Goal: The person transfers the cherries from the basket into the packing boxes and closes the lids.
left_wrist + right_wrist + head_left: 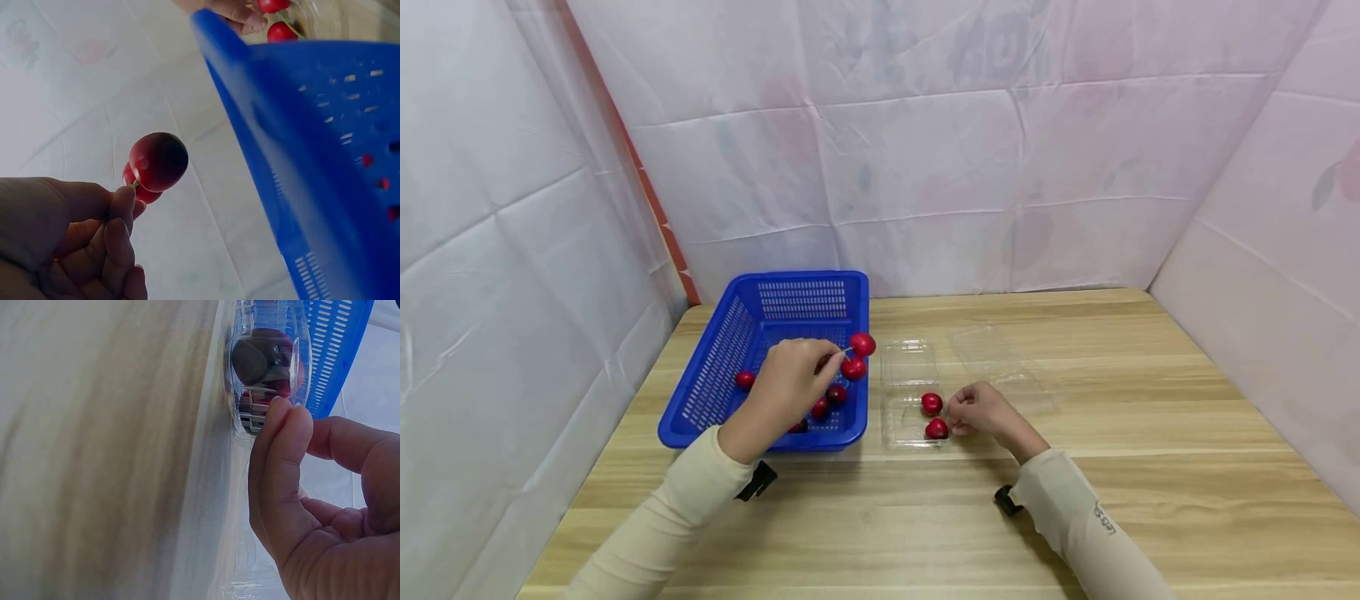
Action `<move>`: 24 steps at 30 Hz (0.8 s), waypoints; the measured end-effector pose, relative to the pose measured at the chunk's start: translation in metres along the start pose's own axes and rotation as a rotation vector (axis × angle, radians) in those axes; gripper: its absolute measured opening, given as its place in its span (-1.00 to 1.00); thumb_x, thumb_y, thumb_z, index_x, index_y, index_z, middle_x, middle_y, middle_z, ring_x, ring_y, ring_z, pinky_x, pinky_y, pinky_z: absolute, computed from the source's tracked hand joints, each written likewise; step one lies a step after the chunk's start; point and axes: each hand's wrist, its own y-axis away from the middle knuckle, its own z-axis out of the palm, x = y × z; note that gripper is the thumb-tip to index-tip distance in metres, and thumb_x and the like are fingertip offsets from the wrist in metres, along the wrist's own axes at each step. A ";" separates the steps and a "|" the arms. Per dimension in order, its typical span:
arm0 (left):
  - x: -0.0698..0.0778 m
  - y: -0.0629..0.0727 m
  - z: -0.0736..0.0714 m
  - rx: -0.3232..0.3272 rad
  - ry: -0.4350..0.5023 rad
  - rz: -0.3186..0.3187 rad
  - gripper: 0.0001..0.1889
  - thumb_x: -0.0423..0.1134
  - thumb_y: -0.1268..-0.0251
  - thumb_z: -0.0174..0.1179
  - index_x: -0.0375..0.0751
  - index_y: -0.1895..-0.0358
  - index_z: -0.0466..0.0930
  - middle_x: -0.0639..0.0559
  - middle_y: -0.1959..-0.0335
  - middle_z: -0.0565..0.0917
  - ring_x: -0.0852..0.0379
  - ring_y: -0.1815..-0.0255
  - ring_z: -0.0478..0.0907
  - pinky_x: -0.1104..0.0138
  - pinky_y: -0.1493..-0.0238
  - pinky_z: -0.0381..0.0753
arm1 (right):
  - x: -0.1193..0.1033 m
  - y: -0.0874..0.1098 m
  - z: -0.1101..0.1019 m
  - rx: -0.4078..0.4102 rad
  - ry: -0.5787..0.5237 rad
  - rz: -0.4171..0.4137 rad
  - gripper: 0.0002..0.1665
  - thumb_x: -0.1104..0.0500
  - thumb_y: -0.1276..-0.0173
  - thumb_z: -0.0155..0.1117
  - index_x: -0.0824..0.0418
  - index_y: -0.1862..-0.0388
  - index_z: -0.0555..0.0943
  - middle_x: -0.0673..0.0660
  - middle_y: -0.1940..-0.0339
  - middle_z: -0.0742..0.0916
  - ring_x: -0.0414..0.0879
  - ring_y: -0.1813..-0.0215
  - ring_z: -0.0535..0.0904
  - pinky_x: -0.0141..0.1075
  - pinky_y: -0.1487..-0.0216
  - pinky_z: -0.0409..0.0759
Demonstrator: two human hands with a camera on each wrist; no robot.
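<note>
**Two cherries hang by their stems beside the rim of a blue basket**

The weak point, I think, is the thin stems (848,350). The two cherries (862,344) in the air are carried only by them, near the right rim of the blue plastic basket (805,301). If the pinch becomes loose, or if one stem separates from its fruit, a cherry could fall into the basket or onto the wooden table (880,521). The clear plastic box (897,433) just beside the basket looks light, so a pull on its edge could perhaps slide or tilt it, and the two cherries inside (932,404) may roll.

The left hand (793,375) is closed at its tips: thumb and forefinger pinch the stems, and the other fingers are curled without pressing the fruit. More cherries (837,394) lie below, in the basket.

The right hand (985,410) is bent, with the fingertips brought together at the right side of the box. In the right wrist view it seems to pinch the rim there, although the thumb's tip is partly hidden. Behind this hand, a clear plastic piece (988,354) lies on the table; whether it is joined to the box, I cannot tell.
</note>
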 end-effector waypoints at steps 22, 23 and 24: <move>0.021 0.018 0.035 -0.033 -0.108 0.105 -0.87 -0.27 -0.30 0.23 -0.18 0.34 0.74 0.04 0.43 0.74 0.15 0.44 0.62 0.29 0.30 0.57 | 0.004 -0.005 -0.001 0.003 -0.007 0.005 -0.83 0.38 -0.39 0.03 0.49 0.30 0.53 0.19 0.40 0.66 -0.14 0.40 0.58 -0.34 0.34 0.65; 0.021 0.019 0.037 -0.032 -0.121 0.113 -0.87 -0.26 -0.30 0.23 -0.18 0.34 0.74 0.04 0.43 0.74 0.15 0.44 0.61 0.30 0.32 0.55 | 0.004 -0.005 -0.001 0.002 -0.006 0.004 -0.83 0.38 -0.39 0.03 0.49 0.30 0.53 0.19 0.40 0.66 -0.14 0.40 0.58 -0.34 0.34 0.65; 0.022 0.020 0.039 -0.028 -0.129 0.123 -0.88 -0.27 -0.29 0.23 -0.18 0.33 0.74 0.04 0.44 0.74 0.15 0.44 0.61 0.31 0.35 0.53 | 0.004 -0.005 -0.001 0.000 -0.004 0.003 -0.83 0.37 -0.39 0.03 0.50 0.30 0.53 0.19 0.40 0.65 -0.14 0.40 0.58 -0.34 0.33 0.65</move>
